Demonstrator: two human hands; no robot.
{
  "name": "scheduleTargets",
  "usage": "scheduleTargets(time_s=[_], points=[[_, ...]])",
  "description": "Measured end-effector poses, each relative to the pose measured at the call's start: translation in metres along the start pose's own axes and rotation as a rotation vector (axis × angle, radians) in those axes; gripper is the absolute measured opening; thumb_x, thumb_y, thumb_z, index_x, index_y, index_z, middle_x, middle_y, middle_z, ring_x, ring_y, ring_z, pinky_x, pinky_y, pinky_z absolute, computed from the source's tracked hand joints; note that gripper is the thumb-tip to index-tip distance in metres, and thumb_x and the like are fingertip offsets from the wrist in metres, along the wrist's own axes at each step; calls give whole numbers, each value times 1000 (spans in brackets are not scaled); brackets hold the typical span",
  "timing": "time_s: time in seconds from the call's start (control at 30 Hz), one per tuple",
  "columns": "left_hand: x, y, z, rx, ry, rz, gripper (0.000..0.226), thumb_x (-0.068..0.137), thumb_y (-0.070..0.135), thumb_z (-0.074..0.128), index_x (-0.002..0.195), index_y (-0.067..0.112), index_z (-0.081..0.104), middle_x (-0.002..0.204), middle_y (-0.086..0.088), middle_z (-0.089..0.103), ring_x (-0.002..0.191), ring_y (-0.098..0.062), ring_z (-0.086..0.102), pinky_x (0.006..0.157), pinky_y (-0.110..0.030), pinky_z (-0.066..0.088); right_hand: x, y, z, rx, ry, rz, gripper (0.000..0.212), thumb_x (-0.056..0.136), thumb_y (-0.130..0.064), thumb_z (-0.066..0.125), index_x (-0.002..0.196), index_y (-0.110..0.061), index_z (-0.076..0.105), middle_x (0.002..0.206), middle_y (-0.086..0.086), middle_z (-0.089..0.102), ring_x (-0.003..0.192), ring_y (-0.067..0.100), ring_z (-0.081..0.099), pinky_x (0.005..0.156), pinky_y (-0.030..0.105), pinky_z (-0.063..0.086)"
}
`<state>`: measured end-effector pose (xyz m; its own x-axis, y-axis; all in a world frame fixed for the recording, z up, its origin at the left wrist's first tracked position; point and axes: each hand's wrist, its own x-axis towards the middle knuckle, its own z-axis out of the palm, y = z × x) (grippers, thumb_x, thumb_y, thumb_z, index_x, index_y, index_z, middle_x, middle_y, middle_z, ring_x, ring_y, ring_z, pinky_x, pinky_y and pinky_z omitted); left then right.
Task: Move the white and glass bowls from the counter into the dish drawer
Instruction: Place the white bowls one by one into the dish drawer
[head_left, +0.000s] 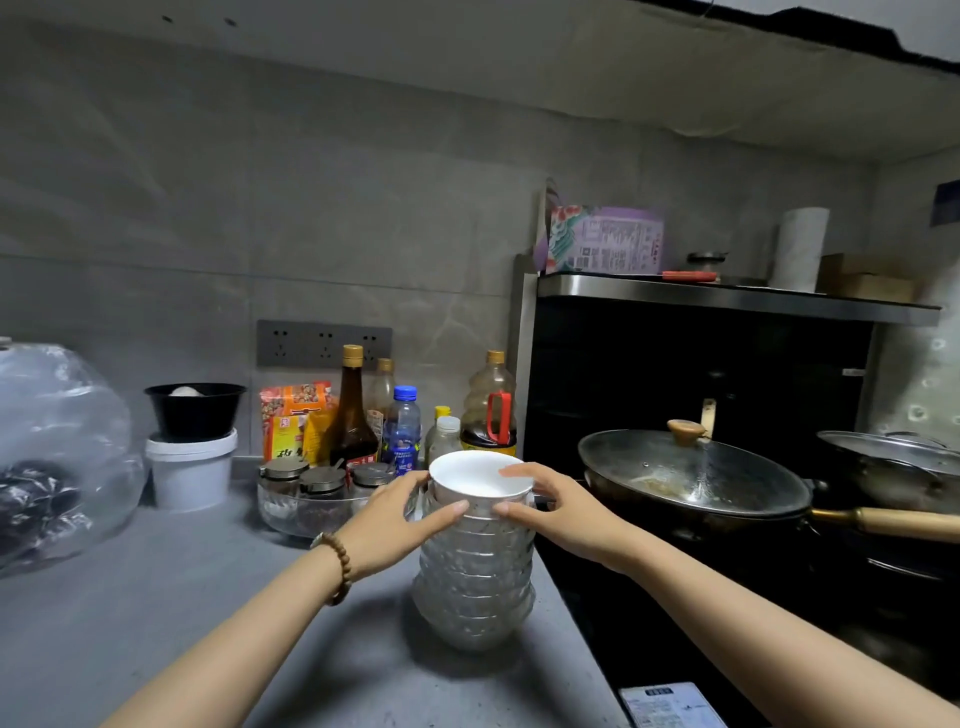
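Observation:
A tall stack of glass bowls (475, 582) stands on the grey counter (156, 597) near its right edge. White bowls (480, 480) sit nested on top of the stack. My left hand (400, 519) grips the left side of the white bowls, thumb across the front. My right hand (558, 509) grips the right side, fingers over the rim. The dish drawer is not in view.
Behind the stack are a glass tray with spice jars (311, 499), sauce bottles (353, 410) and an oil jug (491, 405). A white tub with a black bowl (192, 441) and a plastic bag (57, 457) stand left. A lidded wok (691, 478) sits on the stove at right.

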<state>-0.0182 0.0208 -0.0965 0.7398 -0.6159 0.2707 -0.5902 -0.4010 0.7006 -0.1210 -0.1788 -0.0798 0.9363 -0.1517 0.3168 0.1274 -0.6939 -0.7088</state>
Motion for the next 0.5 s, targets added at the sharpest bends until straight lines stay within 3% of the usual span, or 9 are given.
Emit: scheduleTargets(time_s=[0.23,0.33,0.4,0.5], points=[[15,-9,11,-68,33,67,85,64,72,55,137,32,35,142,4,42,120,-6,39,101,-35,40,5,8,8,25,90,-23,35,77,-41,74,105,-22,66,123,-6,61,119,11,52,99,23,44],[17,-11,14,-82,46,77,83,65,72,55,136,34,35,141,4,43,127,-13,40,104,-43,41,4,9,10,68,122,-36,27,76,-39,75,94,-20,68,112,-6,65,114,11,55,84,14,46],[17,-10,16,-105,61,90,80,65,71,54,135,36,34,141,5,43,124,-10,39,103,-38,40,2,7,11,102,151,-51,21,76,-37,75,88,-22,67,110,-6,65,113,11,56,73,7,46],[15,-2,13,-153,112,132,77,66,69,55,133,40,32,142,5,40,125,-9,36,104,-38,37,0,0,8,185,202,-95,16,76,-32,76,80,-22,65,105,-4,67,107,12,59,69,6,48]])
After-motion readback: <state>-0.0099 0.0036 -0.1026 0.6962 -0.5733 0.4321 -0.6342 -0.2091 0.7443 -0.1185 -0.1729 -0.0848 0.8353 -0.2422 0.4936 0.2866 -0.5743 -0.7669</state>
